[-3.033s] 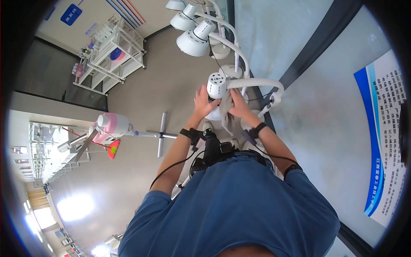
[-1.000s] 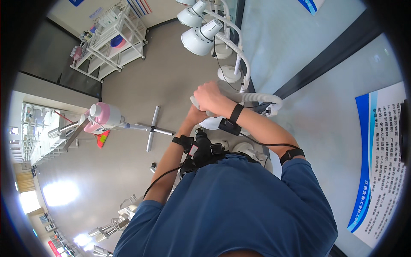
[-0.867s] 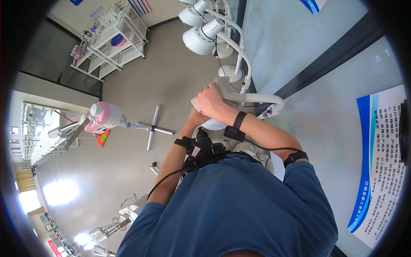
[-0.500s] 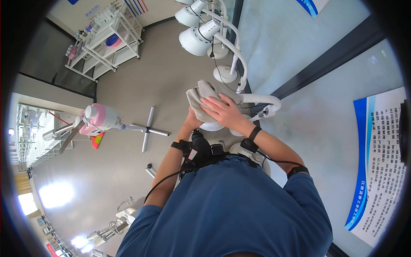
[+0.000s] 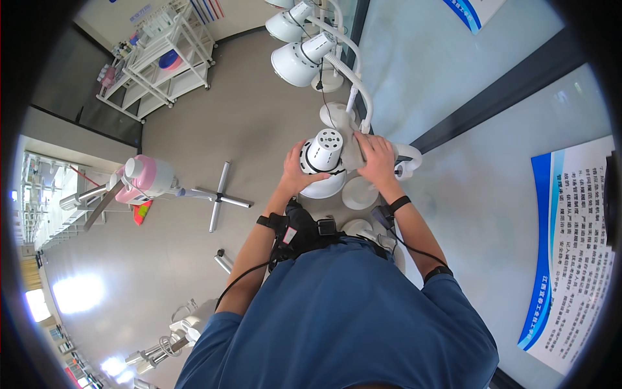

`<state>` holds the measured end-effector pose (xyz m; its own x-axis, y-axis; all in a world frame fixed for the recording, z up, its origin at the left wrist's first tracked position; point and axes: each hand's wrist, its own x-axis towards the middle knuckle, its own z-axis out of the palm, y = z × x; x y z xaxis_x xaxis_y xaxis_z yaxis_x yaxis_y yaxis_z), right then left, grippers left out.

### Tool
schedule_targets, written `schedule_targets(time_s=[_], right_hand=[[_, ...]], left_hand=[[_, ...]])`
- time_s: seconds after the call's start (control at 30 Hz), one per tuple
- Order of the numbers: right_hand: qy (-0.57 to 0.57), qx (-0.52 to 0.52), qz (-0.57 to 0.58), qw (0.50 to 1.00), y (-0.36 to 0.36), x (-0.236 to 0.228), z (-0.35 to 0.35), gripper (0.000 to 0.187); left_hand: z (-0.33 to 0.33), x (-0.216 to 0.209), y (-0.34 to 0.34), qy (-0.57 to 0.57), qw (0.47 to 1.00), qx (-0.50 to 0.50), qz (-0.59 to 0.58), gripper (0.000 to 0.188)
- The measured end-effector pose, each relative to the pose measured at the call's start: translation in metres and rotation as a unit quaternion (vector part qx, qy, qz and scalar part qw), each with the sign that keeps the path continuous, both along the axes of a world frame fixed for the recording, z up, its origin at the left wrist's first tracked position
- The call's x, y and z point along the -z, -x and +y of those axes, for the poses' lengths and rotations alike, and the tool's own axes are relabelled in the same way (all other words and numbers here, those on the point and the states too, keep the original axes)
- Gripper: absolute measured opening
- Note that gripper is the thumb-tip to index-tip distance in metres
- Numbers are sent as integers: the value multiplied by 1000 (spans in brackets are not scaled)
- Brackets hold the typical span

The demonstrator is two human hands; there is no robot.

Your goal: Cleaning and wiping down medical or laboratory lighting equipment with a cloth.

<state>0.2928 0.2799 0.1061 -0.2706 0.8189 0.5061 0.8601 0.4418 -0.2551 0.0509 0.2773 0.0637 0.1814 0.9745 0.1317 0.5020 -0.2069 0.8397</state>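
A white lamp head (image 5: 322, 159) with a vented, tapered cap sits in front of me. My left hand (image 5: 297, 172) is curved round its left side, with the thumb across the front. On the lamp's right, my right hand (image 5: 378, 162) presses a grey cloth (image 5: 351, 152), fingers bent over it. That cloth lies against the lamp's curved white neck (image 5: 408, 155), most of which the hand and cloth hide.
More white lamps (image 5: 295, 63) stand in a row ahead, beside a glass partition (image 5: 440, 71). Leftward are a pink-and-white canister (image 5: 152, 180) and a metal cross-shaped stand base (image 5: 220, 196). A white trolley (image 5: 155, 71) is at the far left.
The folded cloth was between both hands. Now my left hand has left it for the lamp head, and my right hand has carried the cloth rightward onto the lamp's neck.
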Motion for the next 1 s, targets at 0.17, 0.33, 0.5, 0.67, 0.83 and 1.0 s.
schedule_targets(time_s=[0.17, 0.33, 0.5, 0.67, 0.83, 1.0], right_hand=[[-24, 41, 16, 999, -44, 11, 5, 61], [-57, 100, -64, 991, -21, -17, -9, 63], [20, 44, -64, 997, 15, -1, 7, 61], [77, -22, -32, 996, 29, -3, 13, 52], [20, -9, -31, 999, -13, 4, 11, 52], [-4, 48, 1, 999, -66, 20, 4, 49]], left_hand=[[-2, -2, 0, 41, 998, -13, -40, 110], [-6, -1, 1, 32, 999, -35, -15, 108], [-12, -19, -12, 17, 995, -59, 82, 104], [-9, -45, -30, -131, 972, -95, 169, 98], [2, -48, -38, -75, 995, -41, 60, 73], [3, -36, -30, -48, 998, -36, 34, 77]])
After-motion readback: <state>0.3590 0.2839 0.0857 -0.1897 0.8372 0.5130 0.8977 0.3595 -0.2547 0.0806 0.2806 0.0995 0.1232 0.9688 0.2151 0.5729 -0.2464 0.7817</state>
